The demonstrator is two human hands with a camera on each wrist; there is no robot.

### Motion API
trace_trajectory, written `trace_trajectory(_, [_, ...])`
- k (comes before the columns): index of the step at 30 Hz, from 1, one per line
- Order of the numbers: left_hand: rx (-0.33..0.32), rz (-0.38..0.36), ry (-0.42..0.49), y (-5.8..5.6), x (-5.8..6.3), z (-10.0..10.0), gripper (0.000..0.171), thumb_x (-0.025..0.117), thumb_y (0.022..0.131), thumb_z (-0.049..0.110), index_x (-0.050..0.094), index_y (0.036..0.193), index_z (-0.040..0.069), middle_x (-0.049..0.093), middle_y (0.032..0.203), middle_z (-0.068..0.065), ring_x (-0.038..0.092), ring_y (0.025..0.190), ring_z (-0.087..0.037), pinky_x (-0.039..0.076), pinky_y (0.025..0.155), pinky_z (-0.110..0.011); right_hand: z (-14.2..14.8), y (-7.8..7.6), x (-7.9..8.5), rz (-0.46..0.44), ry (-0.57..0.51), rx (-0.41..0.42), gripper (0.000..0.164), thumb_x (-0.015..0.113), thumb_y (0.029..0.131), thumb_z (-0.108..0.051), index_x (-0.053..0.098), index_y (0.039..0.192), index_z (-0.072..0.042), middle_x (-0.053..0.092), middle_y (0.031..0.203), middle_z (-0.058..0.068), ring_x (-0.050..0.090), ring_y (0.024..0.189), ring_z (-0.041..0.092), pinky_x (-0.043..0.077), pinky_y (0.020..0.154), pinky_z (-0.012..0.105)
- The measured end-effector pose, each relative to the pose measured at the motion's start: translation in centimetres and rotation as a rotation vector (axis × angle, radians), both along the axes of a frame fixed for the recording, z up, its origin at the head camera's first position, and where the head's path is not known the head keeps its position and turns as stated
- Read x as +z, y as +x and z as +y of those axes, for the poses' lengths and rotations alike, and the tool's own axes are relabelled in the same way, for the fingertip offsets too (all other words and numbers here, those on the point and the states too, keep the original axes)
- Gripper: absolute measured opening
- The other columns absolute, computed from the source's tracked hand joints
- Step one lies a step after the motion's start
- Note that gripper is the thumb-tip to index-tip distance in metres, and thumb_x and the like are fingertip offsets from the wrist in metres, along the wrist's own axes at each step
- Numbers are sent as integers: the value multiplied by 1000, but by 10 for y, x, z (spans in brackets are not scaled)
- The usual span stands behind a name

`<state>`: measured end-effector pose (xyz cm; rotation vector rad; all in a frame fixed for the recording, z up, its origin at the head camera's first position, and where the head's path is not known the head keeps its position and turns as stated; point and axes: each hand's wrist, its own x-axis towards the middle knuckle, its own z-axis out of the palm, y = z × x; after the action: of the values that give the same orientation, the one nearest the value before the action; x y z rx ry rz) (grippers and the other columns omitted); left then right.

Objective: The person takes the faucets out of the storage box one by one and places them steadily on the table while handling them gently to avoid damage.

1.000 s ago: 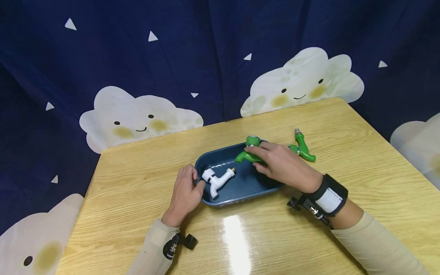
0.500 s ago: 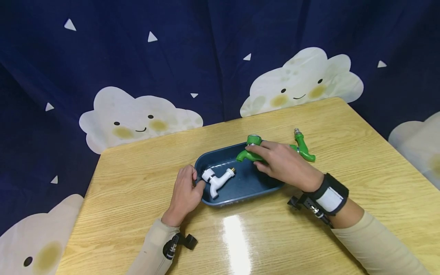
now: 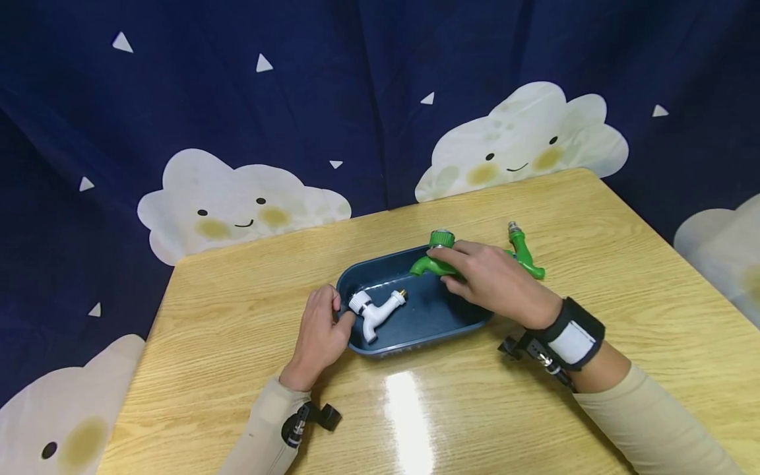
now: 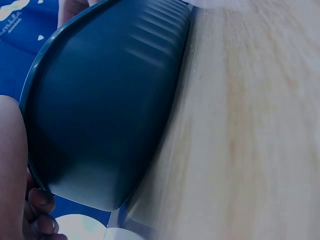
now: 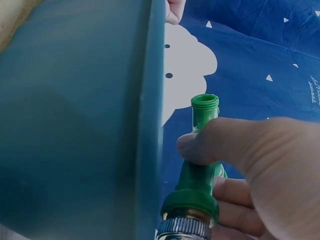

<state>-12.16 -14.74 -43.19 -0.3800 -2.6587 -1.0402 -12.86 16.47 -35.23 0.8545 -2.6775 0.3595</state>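
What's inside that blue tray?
A white tap lies in the blue tray, near the left hand. The right hand, gripping a green tap, covers part of the tray's right end; anything there is hidden.

One tap (image 3: pixel 374 315) lies in the tray (image 3: pixel 424 320), another tap (image 3: pixel 522 253) to its right.
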Motion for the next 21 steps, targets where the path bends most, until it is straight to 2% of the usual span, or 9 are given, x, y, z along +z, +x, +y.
trace_trajectory(7, [-3,4,5,0,0,0,14,56,80,9,43,83,11,37,76,-2,40,81,-20,30,73,-29,2,-1,1,-2,-7,-1,48,78,91,-21,65,136,-11,72,104,12,69,82,22,58,71,41])
trace_trajectory(21, [0,11,0,-1,0,0,14,56,79,9,43,83,11,36,75,-2,40,81,-19,30,73,-28,5,-3,4,-21,-12,-25,49,78,91,-21,64,138,-12,69,97,10,62,75,18,54,67,37])
